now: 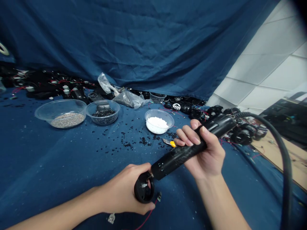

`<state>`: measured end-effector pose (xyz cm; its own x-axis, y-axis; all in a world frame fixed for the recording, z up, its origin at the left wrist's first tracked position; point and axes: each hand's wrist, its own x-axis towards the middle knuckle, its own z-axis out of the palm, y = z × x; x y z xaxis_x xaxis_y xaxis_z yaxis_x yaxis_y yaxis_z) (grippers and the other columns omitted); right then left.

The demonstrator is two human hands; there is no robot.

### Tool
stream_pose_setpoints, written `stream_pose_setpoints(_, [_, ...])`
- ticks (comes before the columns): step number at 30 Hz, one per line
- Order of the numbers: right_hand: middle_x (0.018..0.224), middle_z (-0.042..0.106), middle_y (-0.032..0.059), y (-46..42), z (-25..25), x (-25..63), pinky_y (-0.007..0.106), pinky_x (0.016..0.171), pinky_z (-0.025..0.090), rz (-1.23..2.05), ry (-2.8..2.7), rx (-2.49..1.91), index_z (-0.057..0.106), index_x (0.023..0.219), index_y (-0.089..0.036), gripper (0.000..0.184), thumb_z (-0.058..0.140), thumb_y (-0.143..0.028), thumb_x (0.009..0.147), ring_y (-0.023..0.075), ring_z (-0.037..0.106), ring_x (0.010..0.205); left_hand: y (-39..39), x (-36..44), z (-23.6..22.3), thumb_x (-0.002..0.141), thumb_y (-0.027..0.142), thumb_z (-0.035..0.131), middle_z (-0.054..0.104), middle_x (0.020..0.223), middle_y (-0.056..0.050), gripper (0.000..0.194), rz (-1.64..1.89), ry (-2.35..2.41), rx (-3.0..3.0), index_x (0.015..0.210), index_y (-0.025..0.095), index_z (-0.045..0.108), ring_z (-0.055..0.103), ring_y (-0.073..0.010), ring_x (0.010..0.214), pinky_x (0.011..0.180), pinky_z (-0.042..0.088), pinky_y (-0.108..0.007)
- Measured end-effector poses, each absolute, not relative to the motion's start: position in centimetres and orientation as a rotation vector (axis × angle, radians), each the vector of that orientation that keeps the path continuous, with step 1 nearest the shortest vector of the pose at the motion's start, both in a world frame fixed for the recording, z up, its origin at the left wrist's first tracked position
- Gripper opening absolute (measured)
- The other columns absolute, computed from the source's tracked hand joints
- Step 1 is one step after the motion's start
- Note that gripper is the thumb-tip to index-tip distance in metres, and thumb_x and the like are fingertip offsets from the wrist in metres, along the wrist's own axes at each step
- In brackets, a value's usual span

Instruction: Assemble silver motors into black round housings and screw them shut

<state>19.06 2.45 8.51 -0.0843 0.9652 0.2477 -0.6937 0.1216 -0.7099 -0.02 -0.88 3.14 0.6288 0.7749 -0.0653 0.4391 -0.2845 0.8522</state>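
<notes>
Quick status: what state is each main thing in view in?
Black round part, open end toward camera
Left hand, closed on that part
Black tool, tilted; running unclear
Right hand, closed around the tool
Cord, curved
Yellow cutter, blade exposed
Bowl of white pieces, uncovered
Bowl of dark pieces, uncovered
Bowl of brownish grains, uncovered
Clear bag, crumpled

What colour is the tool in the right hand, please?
The tool in the right hand is black, as the head view shows best.
</notes>
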Motion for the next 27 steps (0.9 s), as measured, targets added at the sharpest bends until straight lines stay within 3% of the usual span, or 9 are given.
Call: stream_pose_setpoints(27, [0.056, 0.029, -0.0087, 2.45, 8.45, 19.06, 0.016, 0.051, 0.043, 1.476, -0.816, -0.415, 0.049, 0.074, -0.021, 0.031, 0.078, -0.028, 0.068, 0.0073, 0.032, 0.051, -0.94, -0.04, 3.28, 0.059, 0.025, 0.074, 0.059, 0.072, 0.007, 0.034, 0.45, 0.974, 1.923, 0.082, 0.02, 0.05, 0.05, -0.0116, 0.063, 0.058, 0.036, -0.023])
